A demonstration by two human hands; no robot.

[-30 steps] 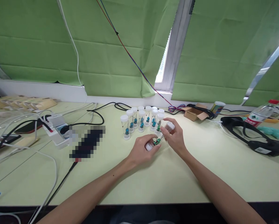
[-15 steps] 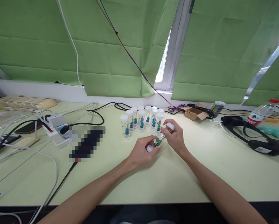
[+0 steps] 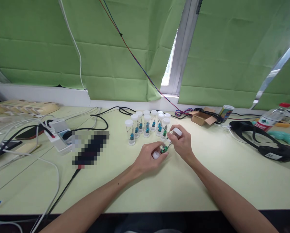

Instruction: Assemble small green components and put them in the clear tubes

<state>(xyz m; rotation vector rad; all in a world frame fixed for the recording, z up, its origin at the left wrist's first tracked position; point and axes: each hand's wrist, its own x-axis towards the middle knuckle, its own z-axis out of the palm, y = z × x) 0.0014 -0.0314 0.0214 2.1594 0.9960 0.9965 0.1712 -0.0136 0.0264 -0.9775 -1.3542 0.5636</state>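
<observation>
Between my two hands a clear tube with white ends lies tilted, with a green component (image 3: 163, 149) and thin wires visible in it. My left hand (image 3: 148, 158) is closed around its lower end, and a white cap (image 3: 156, 155) shows there by the fingers. At the upper end, my right hand (image 3: 183, 142) grips the tube near the other white cap (image 3: 177, 131). Just beyond my hands stand several upright clear tubes (image 3: 129, 131) with white lids, most with blue parts inside. One nearby tube (image 3: 166, 124) holds a green part.
To the left lie a power strip (image 3: 60, 134), cables and a pixelated dark object (image 3: 91, 149). An open cardboard box (image 3: 202, 117), a can (image 3: 226, 112), a black headset (image 3: 263, 145) and a bottle with a red cap (image 3: 271, 118) are on the right. Green curtains (image 3: 123, 64) hang behind.
Almost nothing differs. My right hand and the upper white cap have shifted very slightly to the right; the left hand keeps its place and grip.
</observation>
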